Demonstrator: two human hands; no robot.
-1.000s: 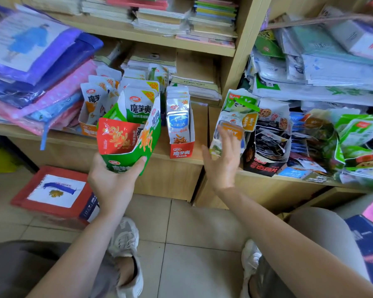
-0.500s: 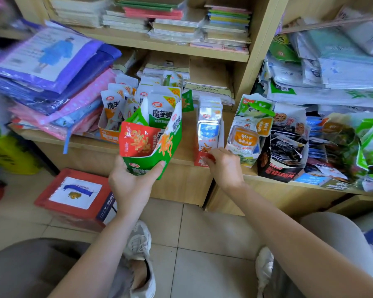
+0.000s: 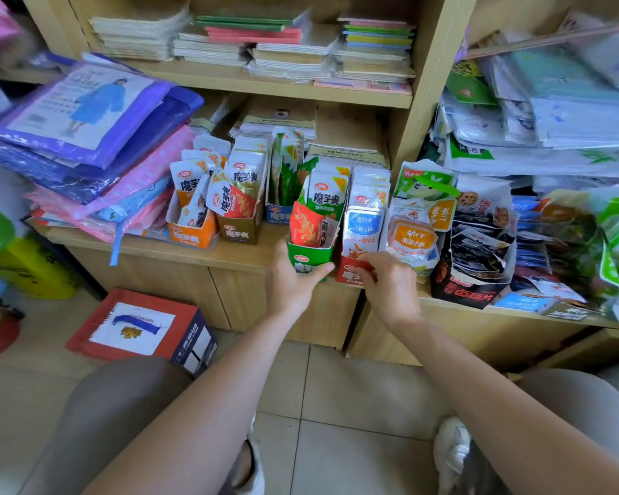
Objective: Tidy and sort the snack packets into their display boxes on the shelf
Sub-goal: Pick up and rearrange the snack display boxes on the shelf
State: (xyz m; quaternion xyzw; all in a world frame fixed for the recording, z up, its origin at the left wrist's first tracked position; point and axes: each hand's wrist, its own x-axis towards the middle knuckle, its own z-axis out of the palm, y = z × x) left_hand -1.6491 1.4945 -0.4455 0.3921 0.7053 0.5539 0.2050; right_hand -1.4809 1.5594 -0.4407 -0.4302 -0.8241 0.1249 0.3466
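Green box (image 3: pixel 310 257) at frame centre gripped by left hand (image 3: pixel 293 285); right hand (image 3: pixel 390 285) pinches front of red box (image 3: pixel 351 275) just beside.

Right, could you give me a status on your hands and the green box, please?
Left hand grips green cardboard display box at front edge of wooden shelf. Right hand grips red cardboard display box beside it. Blue cardboard box close on its left.
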